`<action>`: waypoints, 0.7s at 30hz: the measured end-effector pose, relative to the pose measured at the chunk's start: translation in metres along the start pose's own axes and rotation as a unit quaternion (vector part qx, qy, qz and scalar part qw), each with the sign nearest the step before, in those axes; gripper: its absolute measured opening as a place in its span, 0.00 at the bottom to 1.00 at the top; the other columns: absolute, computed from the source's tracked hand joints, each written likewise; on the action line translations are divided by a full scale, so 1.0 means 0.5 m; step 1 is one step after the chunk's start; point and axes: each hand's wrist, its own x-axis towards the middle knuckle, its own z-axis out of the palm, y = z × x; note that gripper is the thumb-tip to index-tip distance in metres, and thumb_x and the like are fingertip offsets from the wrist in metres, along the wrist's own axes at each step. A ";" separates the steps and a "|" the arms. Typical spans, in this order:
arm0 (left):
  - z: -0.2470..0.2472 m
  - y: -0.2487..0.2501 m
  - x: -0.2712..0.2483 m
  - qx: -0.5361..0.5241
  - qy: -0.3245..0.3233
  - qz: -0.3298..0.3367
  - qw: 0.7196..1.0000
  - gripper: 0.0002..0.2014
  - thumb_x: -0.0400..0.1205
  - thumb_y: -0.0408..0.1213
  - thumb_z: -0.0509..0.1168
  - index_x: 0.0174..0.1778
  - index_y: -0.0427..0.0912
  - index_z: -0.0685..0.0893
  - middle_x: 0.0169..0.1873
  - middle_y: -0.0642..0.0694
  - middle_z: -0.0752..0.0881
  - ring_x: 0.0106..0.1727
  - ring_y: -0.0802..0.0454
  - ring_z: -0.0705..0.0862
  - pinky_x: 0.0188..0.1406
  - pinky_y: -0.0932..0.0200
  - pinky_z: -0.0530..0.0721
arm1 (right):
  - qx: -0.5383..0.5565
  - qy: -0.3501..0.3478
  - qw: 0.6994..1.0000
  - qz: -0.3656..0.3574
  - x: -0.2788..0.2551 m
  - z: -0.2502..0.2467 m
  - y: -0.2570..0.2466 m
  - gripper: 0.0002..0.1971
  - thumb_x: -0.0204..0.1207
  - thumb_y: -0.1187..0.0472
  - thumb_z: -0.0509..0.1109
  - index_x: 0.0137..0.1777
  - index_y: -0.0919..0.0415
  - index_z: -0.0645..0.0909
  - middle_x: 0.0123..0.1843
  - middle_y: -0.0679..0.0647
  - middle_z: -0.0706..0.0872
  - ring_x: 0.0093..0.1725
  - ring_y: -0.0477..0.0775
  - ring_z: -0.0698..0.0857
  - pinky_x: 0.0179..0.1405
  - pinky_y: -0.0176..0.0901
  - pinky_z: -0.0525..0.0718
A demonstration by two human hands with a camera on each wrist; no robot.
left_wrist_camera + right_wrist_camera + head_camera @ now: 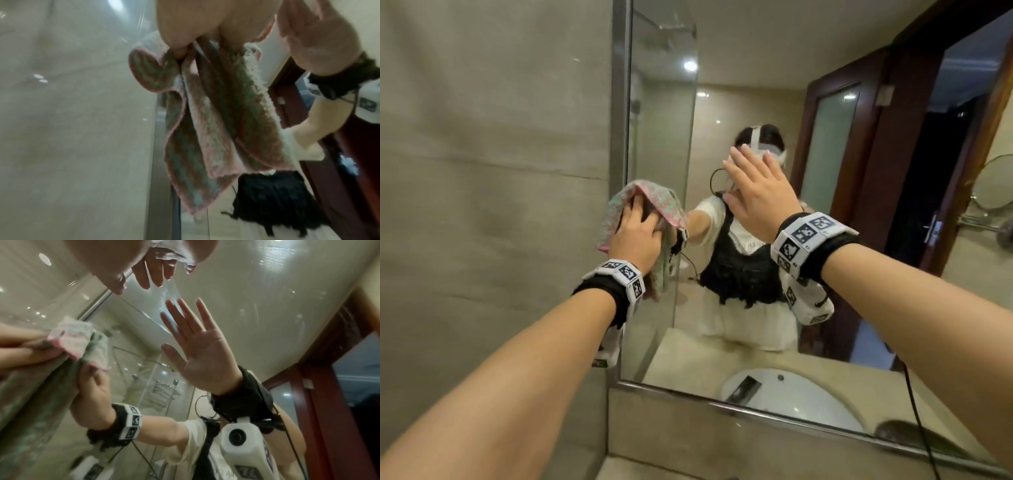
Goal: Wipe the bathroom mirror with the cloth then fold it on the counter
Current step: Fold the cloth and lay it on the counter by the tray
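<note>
Mirror (756, 113) glass wants overlapping strokes: left hand (635, 236) grips the cloth (650, 198) at its nine-o'clock edge, right hand (756, 192) flat, fingers spread, near centre.

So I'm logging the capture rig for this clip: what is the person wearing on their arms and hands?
Both forearms are bare, with no sleeves or gloves. The left hand and right hand each have a black strap at the wrist, carrying a band of white blocks printed with black square markers. A white camera housing hangs under each wrist. A thin black cable runs by the right forearm.
</note>
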 end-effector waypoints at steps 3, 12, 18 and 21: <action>0.030 -0.022 -0.068 -0.004 -0.032 -0.016 0.999 0.18 0.81 0.32 0.60 0.69 0.41 0.78 0.80 0.34 0.59 0.80 0.34 0.57 0.72 0.37 0.70 | 0.026 -0.024 0.999 0.001 -0.048 0.029 -0.023 0.27 0.83 0.53 0.57 0.80 0.62 0.62 0.83 0.58 0.59 0.83 0.57 0.53 0.82 0.55 0.44; 0.067 -0.011 -0.172 -0.024 -0.101 -0.058 0.993 0.18 0.84 0.35 0.55 0.70 0.36 0.75 0.75 0.32 0.66 0.77 0.35 0.62 0.78 0.44 0.59 | 0.080 -0.200 0.976 -0.001 -0.250 0.098 -0.079 0.30 0.83 0.49 0.55 0.82 0.57 0.53 0.85 0.53 0.51 0.84 0.52 0.47 0.81 0.51 0.42; 0.068 0.156 -0.221 -0.138 -0.135 -0.028 0.981 0.16 0.84 0.32 0.52 0.60 0.32 0.81 0.62 0.32 0.79 0.65 0.39 0.75 0.68 0.54 0.66 | 0.136 -0.224 0.965 0.023 -0.351 0.045 -0.023 0.31 0.83 0.52 0.58 0.83 0.57 0.52 0.84 0.53 0.56 0.83 0.51 0.52 0.81 0.49 0.46; 0.068 0.279 -0.247 -0.226 -0.142 -0.029 0.963 0.14 0.84 0.29 0.54 0.62 0.33 0.80 0.62 0.34 0.81 0.63 0.42 0.78 0.61 0.60 0.69 | 0.179 -0.198 0.962 0.053 -0.401 -0.007 0.026 0.30 0.82 0.56 0.61 0.82 0.59 0.56 0.82 0.55 0.62 0.82 0.54 0.58 0.80 0.47 0.51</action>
